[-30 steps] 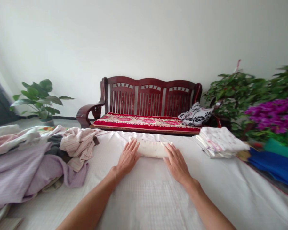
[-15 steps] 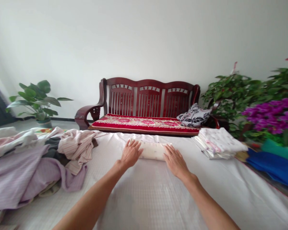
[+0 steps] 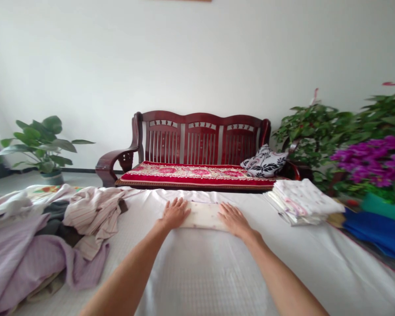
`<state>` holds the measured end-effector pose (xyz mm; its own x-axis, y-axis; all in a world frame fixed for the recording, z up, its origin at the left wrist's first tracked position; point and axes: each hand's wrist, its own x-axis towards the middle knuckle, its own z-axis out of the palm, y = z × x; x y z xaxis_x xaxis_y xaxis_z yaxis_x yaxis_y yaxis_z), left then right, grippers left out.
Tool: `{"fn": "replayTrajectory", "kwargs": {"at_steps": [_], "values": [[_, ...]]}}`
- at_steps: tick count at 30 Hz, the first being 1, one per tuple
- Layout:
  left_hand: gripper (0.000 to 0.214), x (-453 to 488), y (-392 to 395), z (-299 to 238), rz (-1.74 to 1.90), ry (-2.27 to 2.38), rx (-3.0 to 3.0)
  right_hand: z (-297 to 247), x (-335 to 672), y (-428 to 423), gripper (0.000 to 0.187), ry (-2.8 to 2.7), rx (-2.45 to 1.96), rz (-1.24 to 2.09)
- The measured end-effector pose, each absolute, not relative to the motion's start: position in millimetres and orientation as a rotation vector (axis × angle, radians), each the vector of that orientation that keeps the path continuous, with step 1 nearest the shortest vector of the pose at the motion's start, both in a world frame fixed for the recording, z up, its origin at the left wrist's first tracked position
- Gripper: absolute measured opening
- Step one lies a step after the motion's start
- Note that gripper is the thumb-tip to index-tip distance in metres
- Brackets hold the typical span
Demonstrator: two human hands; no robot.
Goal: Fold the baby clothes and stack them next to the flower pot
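A cream cloth point(image 3: 204, 215) with small faint spots lies folded into a long narrow strip on the white sheet point(image 3: 210, 272). Flat on its left end rests my left hand point(image 3: 175, 213), fingers stretched out and slightly spread. My right hand point(image 3: 234, 219) presses the other end in the same way, palm down and open. Both hands partly cover the cloth's ends. To the right stands a stack of folded white cloths point(image 3: 304, 202), the top one printed with small spots.
Rumpled clothes heap up at the left: a lilac garment point(image 3: 46, 259) and a striped pink one point(image 3: 95, 215). Blue fabric point(image 3: 375, 232) lies at the right edge beside purple flowers point(image 3: 375, 160). Behind stands a wooden bench point(image 3: 200, 138) with a patterned cushion point(image 3: 265, 161). A potted plant point(image 3: 48, 145) stands far left.
The folded cloth looks flatter and wider than before under my hands. Both hands still lie on its ends. The camera view has shifted slightly.
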<state>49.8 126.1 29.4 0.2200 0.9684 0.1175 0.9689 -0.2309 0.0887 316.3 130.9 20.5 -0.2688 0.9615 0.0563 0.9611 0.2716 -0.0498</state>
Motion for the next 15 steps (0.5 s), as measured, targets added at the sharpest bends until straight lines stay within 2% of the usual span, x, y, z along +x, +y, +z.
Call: {"fn": "replayTrajectory", "kwargs": {"at_steps": [8, 15], "values": [[0.038, 33.7, 150.3, 43.1, -0.24, -2.013, -2.477, 37.8, 337.4, 150.0, 0.043, -2.325, -1.856, 0.036], [0.038, 27.6, 166.4, 48.2, -0.291, -2.092, -2.417, 51.4, 347.9, 171.6, 0.042, -2.255, -1.966, 0.146]]}}
